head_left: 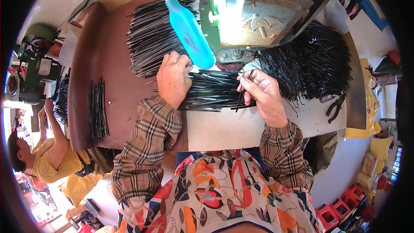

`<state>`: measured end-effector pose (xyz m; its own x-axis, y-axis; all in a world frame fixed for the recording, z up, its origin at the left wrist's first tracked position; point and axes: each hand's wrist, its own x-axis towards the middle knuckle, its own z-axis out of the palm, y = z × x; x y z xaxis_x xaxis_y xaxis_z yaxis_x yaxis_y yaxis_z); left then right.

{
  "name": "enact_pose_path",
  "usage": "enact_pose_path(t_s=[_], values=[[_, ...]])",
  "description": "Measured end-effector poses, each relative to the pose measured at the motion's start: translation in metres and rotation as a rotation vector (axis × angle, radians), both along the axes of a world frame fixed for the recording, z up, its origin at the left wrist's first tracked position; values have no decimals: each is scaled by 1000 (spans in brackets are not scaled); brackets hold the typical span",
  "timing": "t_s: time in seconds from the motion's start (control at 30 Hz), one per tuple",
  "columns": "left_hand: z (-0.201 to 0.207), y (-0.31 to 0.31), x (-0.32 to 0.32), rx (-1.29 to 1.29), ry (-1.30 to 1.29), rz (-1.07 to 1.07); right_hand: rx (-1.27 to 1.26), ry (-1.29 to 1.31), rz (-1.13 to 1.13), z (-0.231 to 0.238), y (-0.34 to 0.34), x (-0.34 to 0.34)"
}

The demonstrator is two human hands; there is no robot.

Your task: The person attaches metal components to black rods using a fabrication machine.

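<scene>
My right hand [264, 97] pinches a thin black rod [241, 92], like an umbrella rib, tilted above a bundle of similar rods [211, 92]. That bundle lies crosswise on the pale board between my hands. My left hand [174, 80] is closed at the bundle's left end, its fingertips curled out of sight; what they grip is hidden. Just beyond it, a thick layer of dark rods [151, 34] is spread on the brown sheet. Above my hands stands a metal machine [258, 17] with a raised umbrella mark and a bright lamp glare.
A blue paddle-shaped piece [189, 34] hangs beside the machine. A big heap of black ribs [315, 62] fills the right side, with black-handled pliers [334, 108] by its edge. A small rod bundle [99, 110] lies at left. Another person [51, 155] works at far left; red stools [336, 211] stand lower right.
</scene>
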<state>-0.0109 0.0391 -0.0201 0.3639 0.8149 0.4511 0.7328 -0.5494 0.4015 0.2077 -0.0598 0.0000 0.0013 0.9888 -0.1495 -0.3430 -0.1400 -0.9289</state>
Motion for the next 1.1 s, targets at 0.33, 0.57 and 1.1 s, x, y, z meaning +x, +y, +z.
enact_pose_path(t_s=[0.33, 0.57, 1.1], values=[[5, 2, -8, 63, -11, -187, -56, -68, -18, 0, -6, -2], [6, 14, -12, 167, 56, -293, -30, -76, -4, -5, -4, -3], [1, 5, -6, 186, 88, -212, -21, -95, 7, -4, -5, -5]])
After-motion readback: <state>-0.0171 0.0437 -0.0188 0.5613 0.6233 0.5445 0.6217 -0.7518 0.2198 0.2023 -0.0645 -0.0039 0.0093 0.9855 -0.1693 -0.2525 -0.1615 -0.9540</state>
